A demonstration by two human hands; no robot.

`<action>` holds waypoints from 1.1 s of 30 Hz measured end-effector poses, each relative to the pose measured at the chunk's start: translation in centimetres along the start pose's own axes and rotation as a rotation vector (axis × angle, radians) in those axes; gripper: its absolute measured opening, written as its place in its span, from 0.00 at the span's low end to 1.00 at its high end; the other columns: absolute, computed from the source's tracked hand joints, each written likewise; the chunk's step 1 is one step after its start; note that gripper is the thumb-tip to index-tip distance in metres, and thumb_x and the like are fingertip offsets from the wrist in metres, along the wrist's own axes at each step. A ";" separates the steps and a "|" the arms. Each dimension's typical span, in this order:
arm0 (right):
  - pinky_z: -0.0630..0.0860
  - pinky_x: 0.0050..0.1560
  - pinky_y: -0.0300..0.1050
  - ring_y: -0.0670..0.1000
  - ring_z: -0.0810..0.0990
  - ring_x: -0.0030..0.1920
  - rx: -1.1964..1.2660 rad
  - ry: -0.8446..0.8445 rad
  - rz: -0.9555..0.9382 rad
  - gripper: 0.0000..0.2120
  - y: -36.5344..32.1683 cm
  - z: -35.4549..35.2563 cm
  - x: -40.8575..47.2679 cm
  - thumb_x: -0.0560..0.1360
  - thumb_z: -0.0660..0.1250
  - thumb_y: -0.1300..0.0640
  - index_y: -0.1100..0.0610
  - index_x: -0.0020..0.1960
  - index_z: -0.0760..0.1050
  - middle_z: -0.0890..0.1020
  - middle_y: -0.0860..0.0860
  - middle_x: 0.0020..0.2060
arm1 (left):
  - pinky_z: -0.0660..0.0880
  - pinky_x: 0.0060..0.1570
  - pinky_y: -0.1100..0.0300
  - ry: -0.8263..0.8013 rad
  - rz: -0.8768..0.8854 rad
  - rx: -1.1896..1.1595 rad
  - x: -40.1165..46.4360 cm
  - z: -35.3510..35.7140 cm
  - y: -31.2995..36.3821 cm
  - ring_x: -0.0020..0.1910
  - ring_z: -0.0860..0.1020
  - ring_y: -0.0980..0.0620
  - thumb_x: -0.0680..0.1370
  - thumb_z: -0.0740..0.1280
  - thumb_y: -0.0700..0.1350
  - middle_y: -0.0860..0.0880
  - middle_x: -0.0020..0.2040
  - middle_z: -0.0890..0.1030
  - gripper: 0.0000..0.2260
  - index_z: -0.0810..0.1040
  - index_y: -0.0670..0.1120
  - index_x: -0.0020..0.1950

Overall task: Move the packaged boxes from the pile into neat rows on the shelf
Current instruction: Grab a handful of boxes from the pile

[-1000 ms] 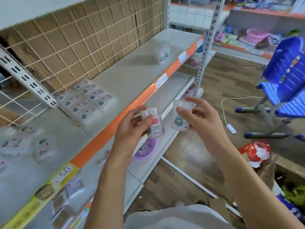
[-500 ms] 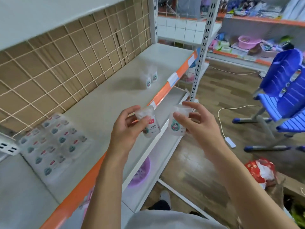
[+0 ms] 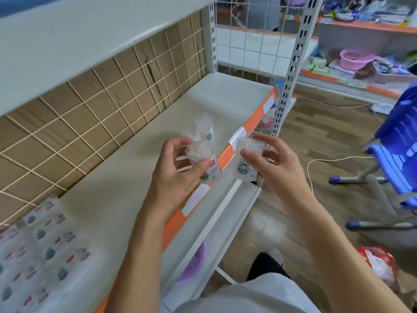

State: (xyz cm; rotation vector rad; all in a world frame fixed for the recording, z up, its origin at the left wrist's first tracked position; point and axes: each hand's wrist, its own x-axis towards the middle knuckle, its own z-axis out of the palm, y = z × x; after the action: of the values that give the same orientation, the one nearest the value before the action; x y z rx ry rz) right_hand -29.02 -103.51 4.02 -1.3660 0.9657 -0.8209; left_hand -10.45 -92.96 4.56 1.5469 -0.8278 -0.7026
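My left hand (image 3: 178, 168) grips a small clear packaged box (image 3: 206, 164) with a red and green label, held just above the shelf's orange front edge. My right hand (image 3: 275, 168) grips a second clear box (image 3: 246, 164) with a cartoon label, out in front of the shelf edge. Behind the left hand, a pair of the same boxes (image 3: 204, 129) stands on the grey shelf (image 3: 135, 172). A block of several boxes (image 3: 40, 251) lies in rows at the shelf's near left end, blurred.
A wire grid over cardboard (image 3: 101, 91) backs the shelf, and an upper shelf board (image 3: 79, 41) hangs overhead. A perforated upright post (image 3: 291, 71) ends the bay. A lower shelf (image 3: 216, 213) holds a purple item. Right: blue chair (image 3: 397, 154), white cable, red bag (image 3: 379, 263).
The view has swung right along the shelf; the row block slid toward the lower left and the standing pair came close. Both hands keep their boxes, now nearer that pair.
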 end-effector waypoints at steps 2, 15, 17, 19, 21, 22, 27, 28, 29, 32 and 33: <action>0.79 0.48 0.42 0.46 0.85 0.47 -0.011 -0.016 -0.007 0.22 0.0 -0.7 2.6 0.70 0.77 0.45 0.42 0.63 0.77 0.85 0.50 0.51 | 0.78 0.51 0.60 -0.003 0.027 0.060 1.8 1.0 0.3 0.55 0.82 0.54 0.66 0.77 0.51 0.55 0.56 0.82 0.25 0.75 0.57 0.61; 0.76 0.46 0.42 0.43 0.85 0.44 -0.147 -0.323 -0.036 0.21 -2.3 -7.9 20.1 0.70 0.77 0.43 0.40 0.61 0.77 0.86 0.45 0.47 | 0.80 0.56 0.55 0.258 0.020 0.238 11.3 11.6 2.5 0.53 0.81 0.58 0.68 0.80 0.52 0.57 0.56 0.81 0.23 0.77 0.57 0.61; 0.78 0.48 0.42 0.42 0.85 0.46 -0.169 -0.375 -0.046 0.21 -2.8 -8.3 21.9 0.70 0.77 0.43 0.39 0.61 0.77 0.85 0.44 0.47 | 0.79 0.57 0.57 0.315 0.023 0.317 11.8 12.6 2.6 0.53 0.80 0.60 0.67 0.79 0.55 0.58 0.56 0.81 0.24 0.77 0.58 0.60; 0.78 0.48 0.41 0.43 0.85 0.47 -0.174 -0.408 -0.056 0.21 -2.9 -8.4 23.4 0.70 0.77 0.43 0.39 0.61 0.76 0.85 0.45 0.49 | 0.76 0.56 0.61 0.349 0.025 0.397 12.2 13.3 2.7 0.54 0.79 0.63 0.68 0.80 0.53 0.58 0.57 0.80 0.24 0.76 0.57 0.61; 0.79 0.48 0.42 0.44 0.85 0.48 -0.173 -0.420 -0.064 0.22 -2.7 -8.4 24.5 0.69 0.77 0.44 0.40 0.61 0.76 0.85 0.46 0.50 | 0.73 0.55 0.67 0.375 0.022 0.451 12.7 13.8 2.8 0.55 0.77 0.64 0.68 0.79 0.52 0.59 0.57 0.80 0.24 0.76 0.56 0.62; 0.79 0.48 0.43 0.45 0.85 0.48 -0.177 -0.436 -0.065 0.22 -2.6 -8.3 25.0 0.69 0.77 0.44 0.39 0.61 0.76 0.85 0.46 0.50 | 0.72 0.54 0.70 0.388 0.020 0.481 13.0 14.0 2.8 0.56 0.76 0.65 0.68 0.79 0.52 0.59 0.57 0.79 0.25 0.75 0.55 0.62; 0.81 0.45 0.40 0.43 0.85 0.47 -0.188 -0.502 -0.064 0.23 -2.3 -7.0 27.2 0.70 0.78 0.47 0.40 0.62 0.75 0.84 0.47 0.51 | 0.69 0.55 0.70 0.406 0.003 0.623 14.8 13.7 2.2 0.57 0.75 0.60 0.68 0.80 0.52 0.57 0.57 0.78 0.25 0.75 0.53 0.62; 0.81 0.44 0.38 0.43 0.84 0.47 -0.184 -0.508 -0.064 0.23 -2.2 -6.6 27.5 0.70 0.78 0.47 0.41 0.62 0.75 0.84 0.47 0.51 | 0.70 0.55 0.67 0.405 0.002 0.651 15.1 13.5 1.9 0.57 0.76 0.58 0.68 0.80 0.52 0.56 0.57 0.79 0.25 0.75 0.52 0.62; 0.80 0.42 0.37 0.43 0.84 0.47 -0.179 -0.514 -0.063 0.23 -2.1 -6.3 27.8 0.70 0.78 0.48 0.41 0.62 0.75 0.84 0.48 0.51 | 0.71 0.56 0.64 0.406 0.000 0.678 15.5 13.2 1.6 0.57 0.76 0.57 0.68 0.80 0.52 0.56 0.56 0.79 0.26 0.74 0.52 0.62; 0.79 0.40 0.34 0.44 0.84 0.48 -0.176 -0.531 -0.066 0.24 -1.7 -5.1 28.3 0.70 0.78 0.51 0.44 0.63 0.74 0.84 0.48 0.51 | 0.73 0.56 0.58 0.412 -0.023 0.742 16.1 12.2 0.8 0.56 0.76 0.55 0.68 0.80 0.53 0.56 0.56 0.78 0.26 0.73 0.53 0.61; 0.79 0.40 0.34 0.44 0.84 0.48 -0.176 -0.531 -0.065 0.25 -1.5 -4.7 28.4 0.70 0.78 0.51 0.45 0.64 0.74 0.84 0.48 0.51 | 0.74 0.57 0.55 0.408 -0.029 0.758 16.3 11.9 0.5 0.56 0.77 0.55 0.67 0.79 0.54 0.56 0.56 0.78 0.26 0.73 0.53 0.60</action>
State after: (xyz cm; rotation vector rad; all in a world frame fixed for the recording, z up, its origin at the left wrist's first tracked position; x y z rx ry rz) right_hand -21.74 -131.40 3.39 -1.6623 0.5863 -0.3872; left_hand -11.00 -113.09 3.71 2.2814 -0.7961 -0.0522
